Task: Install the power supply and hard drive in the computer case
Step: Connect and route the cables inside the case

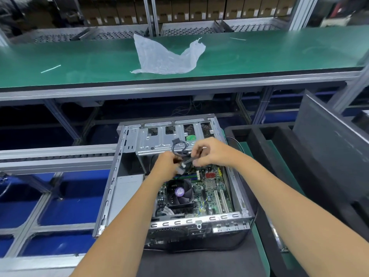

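An open desktop computer case [175, 182] lies on its side on a dark mat, seen from above by the person working on it. Both bare forearms reach in from the near edge of the case and meet over its far half. The left hand [166, 166] is curled around a bundle of black cables [179, 148] with a pale connector [182, 168] at its end, and the right hand [211, 151] pinches the same bundle just beside it, thumb and fingertips closed on the wires. Directly beyond the hands, at the far end of the case, sits a silver metal drive cage [159, 140]; whether a hard drive is inside it cannot be made out. Under the hands, filling the right side of the case, is the green motherboard [211, 192] with a black CPU cooler fan [179, 193] near its middle. Along the left side of the case lies a grey power supply box [124, 194]. Well beyond the case, on a raised green bench [79, 62], a crumpled clear plastic bag [165, 56] rests. To the right of the case, a dark side panel [331, 140] leans upright.
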The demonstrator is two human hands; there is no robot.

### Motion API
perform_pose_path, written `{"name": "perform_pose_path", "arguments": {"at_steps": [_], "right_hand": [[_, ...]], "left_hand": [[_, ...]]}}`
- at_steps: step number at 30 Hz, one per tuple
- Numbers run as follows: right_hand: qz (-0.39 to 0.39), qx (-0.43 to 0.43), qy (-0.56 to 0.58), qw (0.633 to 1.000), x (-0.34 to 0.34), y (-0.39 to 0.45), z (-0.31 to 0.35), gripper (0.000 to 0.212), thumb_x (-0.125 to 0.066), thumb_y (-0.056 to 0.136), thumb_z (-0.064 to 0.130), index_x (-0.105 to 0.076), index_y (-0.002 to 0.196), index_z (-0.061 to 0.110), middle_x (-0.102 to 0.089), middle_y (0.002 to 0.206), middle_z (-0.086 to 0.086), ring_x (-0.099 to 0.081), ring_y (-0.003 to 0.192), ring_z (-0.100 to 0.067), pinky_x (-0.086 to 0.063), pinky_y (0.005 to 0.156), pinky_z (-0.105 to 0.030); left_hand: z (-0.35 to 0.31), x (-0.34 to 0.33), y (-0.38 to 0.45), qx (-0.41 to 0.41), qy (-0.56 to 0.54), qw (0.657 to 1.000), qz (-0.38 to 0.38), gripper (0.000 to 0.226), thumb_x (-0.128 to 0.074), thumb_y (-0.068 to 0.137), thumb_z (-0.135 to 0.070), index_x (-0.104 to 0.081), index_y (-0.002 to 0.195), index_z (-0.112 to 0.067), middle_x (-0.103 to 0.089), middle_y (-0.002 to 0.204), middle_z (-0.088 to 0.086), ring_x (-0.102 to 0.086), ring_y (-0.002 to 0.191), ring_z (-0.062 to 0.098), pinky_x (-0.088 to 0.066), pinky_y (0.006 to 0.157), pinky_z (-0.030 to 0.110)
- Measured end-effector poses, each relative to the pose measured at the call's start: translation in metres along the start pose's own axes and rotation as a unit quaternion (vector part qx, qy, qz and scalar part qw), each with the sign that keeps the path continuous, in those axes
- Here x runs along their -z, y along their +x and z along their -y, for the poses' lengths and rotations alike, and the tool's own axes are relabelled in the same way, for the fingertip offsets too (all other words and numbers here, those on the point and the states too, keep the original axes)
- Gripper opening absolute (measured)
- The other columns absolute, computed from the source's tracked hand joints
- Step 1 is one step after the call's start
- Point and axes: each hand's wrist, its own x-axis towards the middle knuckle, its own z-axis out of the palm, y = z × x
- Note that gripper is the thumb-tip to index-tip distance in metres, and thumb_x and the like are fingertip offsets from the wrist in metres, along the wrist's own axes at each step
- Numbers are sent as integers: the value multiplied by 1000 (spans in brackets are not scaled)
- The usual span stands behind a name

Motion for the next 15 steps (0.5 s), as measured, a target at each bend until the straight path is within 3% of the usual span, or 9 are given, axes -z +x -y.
{"name": "perform_pose_path", "arguments": {"at_steps": [2,3,6,8,12,15], "right_hand": [[59,-9,5,998,10,-1,-1,28,-67,81,-7,-65,103,11,-61,108,-7,-63,75,-16,-52,74,-30],[35,-10,16,999,13,0,-1,31,-62,81,-11,-64,101,13,-60,109,-5,-65,73,-16,-53,70,-27],[-194,-2,12,981,12,6,-7,26,-53,84,-7,-60,77,17,-62,79,1,-60,49,-9,-45,54,-23],[-297,-17,-18,955,6,13,-16,26,-54,86,-2,-56,68,17,-57,65,3,-54,50,-11,-40,55,-23],[-330,-34,-52,942,-2,23,-31,23,-55,85,1,-57,66,14,-57,62,2,-45,53,-8,-37,50,-22],[-317,-40,-75,944,-2,24,-38,16,-55,84,4,-62,71,9,-63,67,-5,-47,54,-10,-37,49,-18]], "left_hand": [[0,-3,4,20,64,997,-32,3,-62,88,-6,-65,87,-5,-58,76,7,-54,63,21,-42,54,24],[2,-5,5,26,88,995,-42,4,-61,89,-7,-63,86,-5,-58,79,8,-53,65,22,-41,59,27],[6,-11,10,40,98,994,-39,14,-61,92,-11,-52,82,-8,-55,82,6,-51,62,16,-41,59,28],[7,-15,14,50,102,993,-30,17,-62,92,-14,-49,84,-8,-53,81,5,-51,63,16,-41,61,29],[6,-20,24,68,93,993,-10,24,-62,92,-18,-51,75,-6,-52,74,6,-50,64,20,-39,57,27],[5,-25,33,75,90,993,13,14,-54,92,-9,-64,84,-1,-56,79,11,-51,73,22,-37,63,25]]}}
